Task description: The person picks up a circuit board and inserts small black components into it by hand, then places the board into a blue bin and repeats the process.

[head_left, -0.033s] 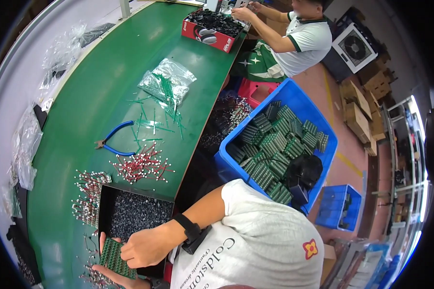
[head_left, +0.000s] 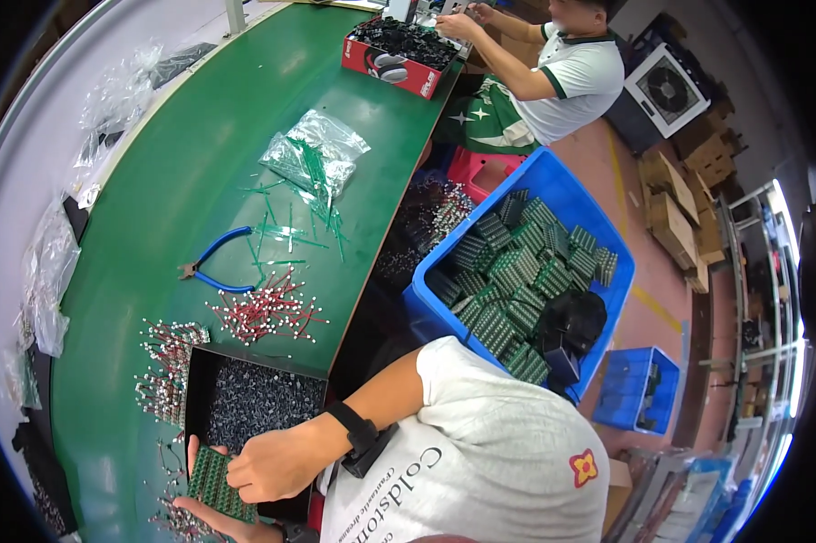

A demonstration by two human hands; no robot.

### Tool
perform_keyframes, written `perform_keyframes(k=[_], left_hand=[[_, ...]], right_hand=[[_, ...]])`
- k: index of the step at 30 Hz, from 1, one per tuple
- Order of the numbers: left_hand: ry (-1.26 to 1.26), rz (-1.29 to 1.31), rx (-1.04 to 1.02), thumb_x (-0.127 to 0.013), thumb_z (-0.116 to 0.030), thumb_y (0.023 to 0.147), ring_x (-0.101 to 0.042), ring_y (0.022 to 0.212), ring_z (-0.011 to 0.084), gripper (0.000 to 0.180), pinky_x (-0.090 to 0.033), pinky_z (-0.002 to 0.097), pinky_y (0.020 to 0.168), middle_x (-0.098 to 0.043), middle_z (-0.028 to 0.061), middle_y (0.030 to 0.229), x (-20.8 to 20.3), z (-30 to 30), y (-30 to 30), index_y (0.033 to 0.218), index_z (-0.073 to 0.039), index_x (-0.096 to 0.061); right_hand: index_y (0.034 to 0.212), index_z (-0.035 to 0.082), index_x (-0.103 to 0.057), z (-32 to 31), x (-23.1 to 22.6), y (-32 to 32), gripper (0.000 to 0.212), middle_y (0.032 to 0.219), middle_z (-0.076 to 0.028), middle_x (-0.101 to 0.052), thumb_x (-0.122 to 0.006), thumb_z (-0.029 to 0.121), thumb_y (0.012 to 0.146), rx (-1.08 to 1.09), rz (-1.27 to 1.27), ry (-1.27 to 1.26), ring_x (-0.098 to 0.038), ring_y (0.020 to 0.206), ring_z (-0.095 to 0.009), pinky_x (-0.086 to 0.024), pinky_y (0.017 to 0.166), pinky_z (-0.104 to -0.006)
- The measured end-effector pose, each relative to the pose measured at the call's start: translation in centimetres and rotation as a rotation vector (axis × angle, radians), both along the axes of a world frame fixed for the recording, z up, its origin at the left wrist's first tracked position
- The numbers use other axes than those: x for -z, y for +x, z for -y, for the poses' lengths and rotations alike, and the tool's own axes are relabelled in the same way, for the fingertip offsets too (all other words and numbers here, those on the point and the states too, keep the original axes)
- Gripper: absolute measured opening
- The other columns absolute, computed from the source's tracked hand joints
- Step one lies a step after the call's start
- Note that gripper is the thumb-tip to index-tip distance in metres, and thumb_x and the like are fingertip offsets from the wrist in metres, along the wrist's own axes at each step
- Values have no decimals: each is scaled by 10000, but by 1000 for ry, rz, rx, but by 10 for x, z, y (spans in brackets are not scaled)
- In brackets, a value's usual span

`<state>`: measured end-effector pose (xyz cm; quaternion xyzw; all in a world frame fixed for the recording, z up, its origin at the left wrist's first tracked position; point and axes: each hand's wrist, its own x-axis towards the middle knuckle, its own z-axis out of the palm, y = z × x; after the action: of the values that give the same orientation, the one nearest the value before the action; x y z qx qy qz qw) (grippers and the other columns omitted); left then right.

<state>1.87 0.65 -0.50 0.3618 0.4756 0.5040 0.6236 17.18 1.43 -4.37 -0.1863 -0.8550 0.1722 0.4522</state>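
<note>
My left hand [head_left: 216, 518] grips a green circuit board panel [head_left: 210, 485] by its edges, thumb along one side and fingers along the other. Rows of small parts cover the panel's face. Curled over the panel's right edge is my right hand [head_left: 272, 467], its fingertips closed together at the surface. Whatever they pinch is hidden behind the fingers. Just beyond both hands stands an open box [head_left: 261, 398] full of small dark components. Left of that box lie bundles of wired boards with white-tipped leads [head_left: 168, 371].
Past the box lie red wires with white ends [head_left: 270, 310], blue-handled cutters [head_left: 219, 260], green strips and a clear plastic bag [head_left: 315, 158]. To the right, a blue bin [head_left: 611, 237] holds many board panels. A co-worker [head_left: 571, 77] sits at the far end beside a red box [head_left: 391, 71].
</note>
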Motion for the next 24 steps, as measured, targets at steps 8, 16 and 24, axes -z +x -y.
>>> perform_keyframes(k=[8, 16, 24], left_hand=[[136, -143, 90, -143, -662, 991, -550, 1005, 220, 881, -420, 361, 966, -587, 126, 1057, -2, -2, -3, 1438, 39, -434], [110, -10, 38, -177, -636, 998, -553, 1009, 219, 844, -436, 352, 936, -593, 131, 1058, -4, -3, -4, 1437, 36, -436], [19, 36, -35, -206, -688, 972, -535, 930, 199, 870, -442, 348, 872, -576, 103, 1040, -19, 1, 18, 1456, 4, -414]], right_hand=[[712, 36, -537, 0, -5, 2, 165, 750, -88, -532, -574, 173, 796, 98, 28, 78, -587, 705, -252, -498, 543, -343], [740, 44, -533, 1, -3, -1, 171, 763, -84, -527, -620, 183, 790, 103, -26, 48, -592, 720, -253, -502, 547, -352], [735, 55, -531, 3, -9, -5, 138, 753, -62, -509, -593, 169, 785, 67, -44, 121, -566, 707, -227, -480, 539, -328]])
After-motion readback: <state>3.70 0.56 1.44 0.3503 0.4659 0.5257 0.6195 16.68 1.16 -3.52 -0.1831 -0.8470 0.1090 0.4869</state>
